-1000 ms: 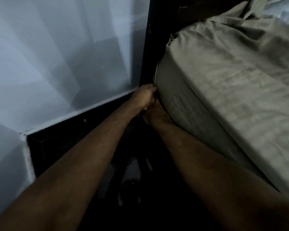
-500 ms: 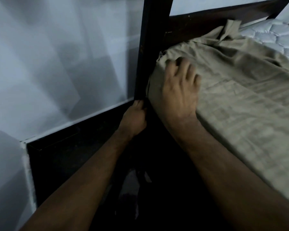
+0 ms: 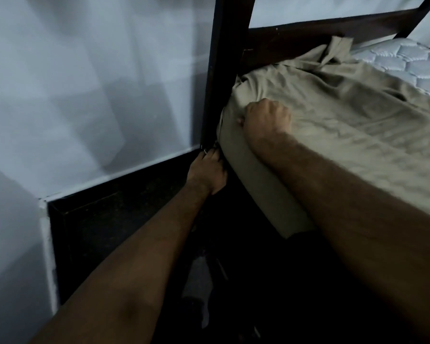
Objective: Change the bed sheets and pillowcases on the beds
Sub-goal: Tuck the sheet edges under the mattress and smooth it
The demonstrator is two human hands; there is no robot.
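Now, right hand [image 3: 267, 117]: bunching the wrinkled beige bed sheet [image 3: 345, 135] at centre frame.
Left hand [image 3: 209, 171]: reaching lower, beneath that mattress corner; grip unclear.

Sheet [image 3: 333, 135] is spread over mattress [image 3: 407, 60] corner, w/ bare mattress left exposed behind at right. Bed post [image 3: 224, 70] is set left of that corner, wall [image 3: 85, 83] further left. Right hand [image 3: 266, 117] is placed on top at the corner; left hand [image 3: 206, 172] is held below, between post & mattress side.
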